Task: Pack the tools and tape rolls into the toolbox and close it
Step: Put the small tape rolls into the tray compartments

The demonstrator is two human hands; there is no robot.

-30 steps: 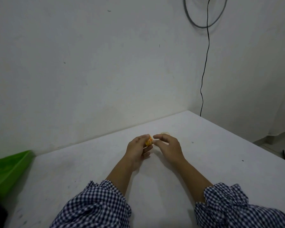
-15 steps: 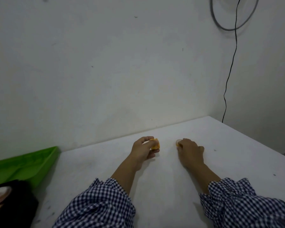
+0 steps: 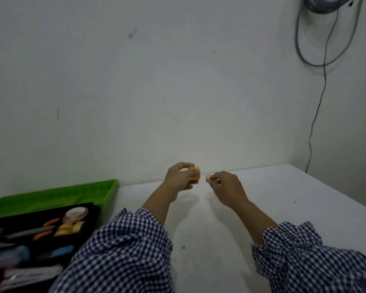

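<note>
A: What's nearest the camera?

B: Two checked sleeves, the left sleeve (image 3: 118, 250) and the right sleeve (image 3: 309, 256), over a white counter (image 3: 283, 208).

A: And the toolbox?

B: The toolbox (image 3: 94, 214) sits open at the near left corner of the counter, partly covered by the left sleeve. It's a black tray with compartments. An orange-handled tool (image 3: 49, 223) lies in it, and some yellow rolls (image 3: 69, 228) sit in a compartment just right of that. A pale tape roll (image 3: 75, 214) lies flat behind them. The things nearer the bottom edge are too blurred to name.

A: What's the green thing?

B: A green tray (image 3: 51, 193) touching the back of the black one. I can't tell whether it's a lid.

A: Where are the hands?

B: Further out, mid-counter and close together but apart. The left hand (image 3: 178, 179) has its fingers curled round a yellow tape roll (image 3: 195, 174). The right hand (image 3: 227, 186) pinches a small yellow roll (image 3: 208, 178) at its fingertips. Both rolls are well apart from the toolbox. Soft shadows lie on the counter beneath both hands.

A: And behind them?

B: A plain pale wall (image 3: 156, 92), with looped cables (image 3: 317, 49) hanging at the upper right and one strand trailing down behind the counter's far corner.
</note>
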